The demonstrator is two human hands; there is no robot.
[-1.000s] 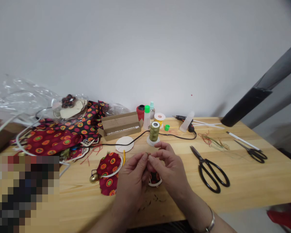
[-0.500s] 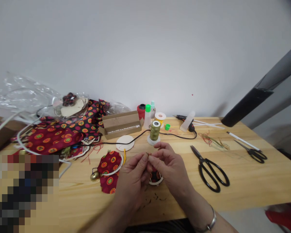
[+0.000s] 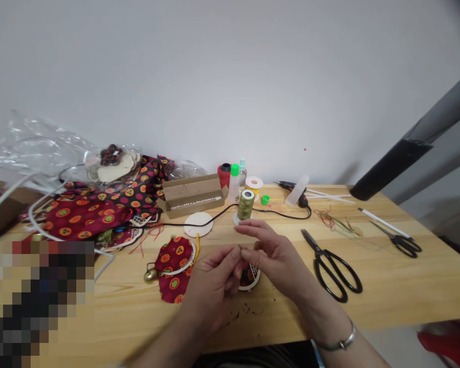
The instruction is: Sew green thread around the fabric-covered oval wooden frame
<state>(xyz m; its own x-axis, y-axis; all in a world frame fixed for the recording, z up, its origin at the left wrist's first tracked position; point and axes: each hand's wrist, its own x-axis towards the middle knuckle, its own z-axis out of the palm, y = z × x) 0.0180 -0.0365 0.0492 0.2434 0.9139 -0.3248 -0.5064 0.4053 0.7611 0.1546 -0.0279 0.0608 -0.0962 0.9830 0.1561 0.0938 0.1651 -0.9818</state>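
Note:
My left hand point(image 3: 214, 278) and my right hand point(image 3: 274, 260) meet over the table, thumbs and forefingers pinched together on something tiny that I cannot make out. The other fingers of my right hand stretch forward, near the spool of olive green thread point(image 3: 246, 207). Beneath my hands, partly hidden, lies a round piece of dark patterned fabric with a white rim point(image 3: 250, 278). Left of my left hand is a dark red patterned fabric piece point(image 3: 176, 254) with a white curved edge, and a small brass bell point(image 3: 151, 275) sits beside it.
Large black scissors point(image 3: 329, 268) lie to the right, with smaller scissors point(image 3: 400, 243) farther off. A glue gun point(image 3: 291, 188) and its black cable stretch along the back. An open cardboard box point(image 3: 193, 197), a green-capped bottle point(image 3: 234, 184) and heaped patterned fabric point(image 3: 88, 217) stand behind and left.
Both hands have shifted slightly to the right, still pinched together. The fingers of my right hand have spread farther forward, and more of the white-rimmed fabric piece shows.

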